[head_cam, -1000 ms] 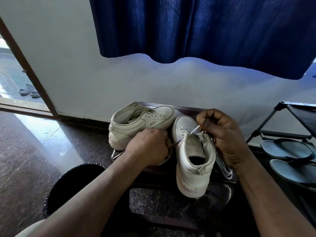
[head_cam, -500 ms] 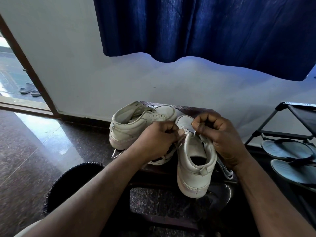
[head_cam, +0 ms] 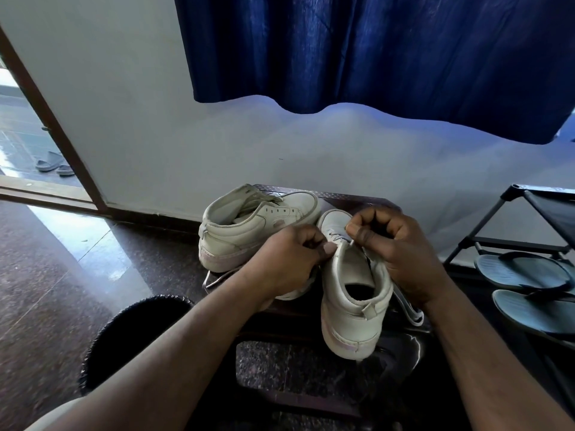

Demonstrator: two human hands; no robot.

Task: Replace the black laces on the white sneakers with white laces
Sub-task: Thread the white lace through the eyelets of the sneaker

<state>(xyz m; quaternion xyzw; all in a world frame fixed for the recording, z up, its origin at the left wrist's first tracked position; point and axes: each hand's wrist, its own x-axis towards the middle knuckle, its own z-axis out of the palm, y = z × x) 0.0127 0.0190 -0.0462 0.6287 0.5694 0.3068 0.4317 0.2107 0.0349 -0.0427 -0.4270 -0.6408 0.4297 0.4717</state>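
Two white sneakers rest on a dark stool [head_cam: 357, 200]. The left sneaker [head_cam: 255, 225] lies on its side, its eyelets bare. The right sneaker [head_cam: 351, 293] stands with its heel toward me. My left hand [head_cam: 289, 262] presses against its left eyelet side, thumb and fingers pinched together. My right hand [head_cam: 395, 253] pinches the end of a white lace [head_cam: 339, 236] over the tongue. Loose loops of white lace [head_cam: 407, 309] hang off the stool at the right, and another strand [head_cam: 214, 278] lies under the left sneaker.
A black round bin [head_cam: 137, 331] stands on the floor at lower left. A black shoe rack [head_cam: 541, 231] with grey flip-flops [head_cam: 522, 275] is at the right. A blue curtain [head_cam: 373, 57] hangs above. An open doorway [head_cam: 28, 144] with slippers lies at far left.
Both hands have drawn together over the right sneaker's eyelets. The lace that was stretched between them a second ago is now short and bunched at the fingertips.
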